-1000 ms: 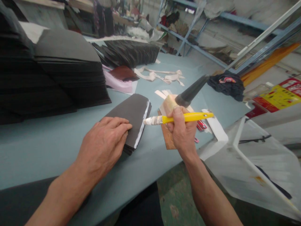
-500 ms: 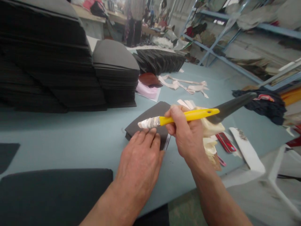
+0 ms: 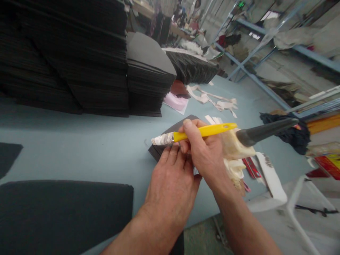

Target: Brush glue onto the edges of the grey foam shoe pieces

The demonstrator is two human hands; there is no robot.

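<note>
My right hand (image 3: 205, 154) is closed around a yellow-handled brush (image 3: 202, 131) whose white, glue-caked bristles (image 3: 162, 139) point left. The same hand also carries a cream block with a dark tapered handle (image 3: 265, 131) sticking out to the right. My left hand (image 3: 172, 184) lies flat, fingers together, on a small stack of dark grey cut pieces (image 3: 164, 141) on the pale blue table (image 3: 79, 141). The brush tip hovers just above the stack's left end. Most of that stack is hidden under both hands.
Tall stacks of black sheets (image 3: 66, 60) fill the back left. A black pad (image 3: 61, 212) lies at the near left edge. White strips (image 3: 212, 99), a pink sheet (image 3: 176, 102) and a dark cloth (image 3: 289, 132) lie further back. Blue metal shelving (image 3: 265, 53) stands behind.
The view has swung left and down. My left hand slid along the small stack toward its near end, and the brush lifted off the stack's white glued edge and now hovers over it.
</note>
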